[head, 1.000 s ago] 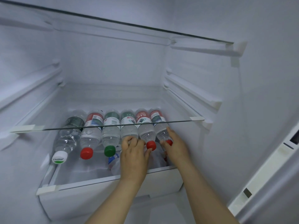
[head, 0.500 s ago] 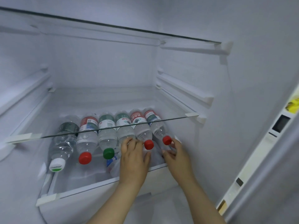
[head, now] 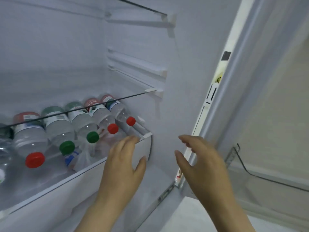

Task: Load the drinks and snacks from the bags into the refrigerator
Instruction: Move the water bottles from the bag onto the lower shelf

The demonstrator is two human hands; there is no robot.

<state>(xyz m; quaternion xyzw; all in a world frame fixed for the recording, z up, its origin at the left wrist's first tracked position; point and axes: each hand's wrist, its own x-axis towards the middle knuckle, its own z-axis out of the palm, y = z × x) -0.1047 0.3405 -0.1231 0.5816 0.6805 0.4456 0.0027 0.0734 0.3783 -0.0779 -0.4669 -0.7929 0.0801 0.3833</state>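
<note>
Several water bottles (head: 58,131) lie side by side in the white drawer (head: 80,180) at the bottom of the refrigerator, red and green caps pointing toward me. A smaller blue-capped bottle (head: 71,159) and a clear plastic bag lie in front of them. My left hand (head: 123,166) is open, its fingers over the drawer's front right corner. My right hand (head: 200,163) is open and empty, hanging in the air in front of the fridge's right wall.
A glass shelf (head: 133,96) runs just above the bottles, with another glass shelf (head: 142,8) higher up. Shelf rails (head: 138,67) line the right wall. The open door with a clear bin (head: 260,174) stands at the right.
Both hands have pulled back off the bottles toward me and to the right. The view has swung right, showing the door.
</note>
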